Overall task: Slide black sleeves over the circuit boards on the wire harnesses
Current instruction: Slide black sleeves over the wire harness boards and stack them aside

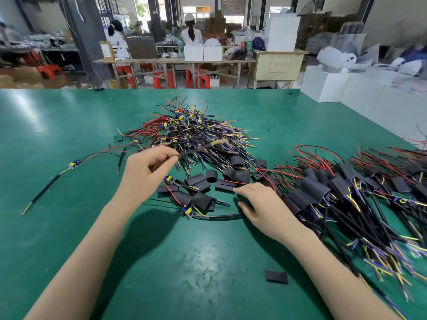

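A loose bunch of black sleeves [201,183] lay flat on the green table [57,125], right in front of the person, so one could be picked up fast. Just behind them sat a big pile of bare harnesses [191,132], with little circuit boards showing among red, black and yellow wires. These looked like the ones not done yet.

The left hand [147,167] was pinched shut on the cable of one harness [198,147], lifting it up out of that pile. It was blurry, so I could not see its board.

The right hand [258,204] was open and held nothing. Its fingers [240,189] reached toward the sleeves, touching or almost touching one, likely to take it for that harness.

On the right was a second heap, the sleeved harnesses [323,188], each board inside a black sleeve. It seemed to be the done pile, kept apart from the others. One spare sleeve [276,277] lay alone near the table's front edge.
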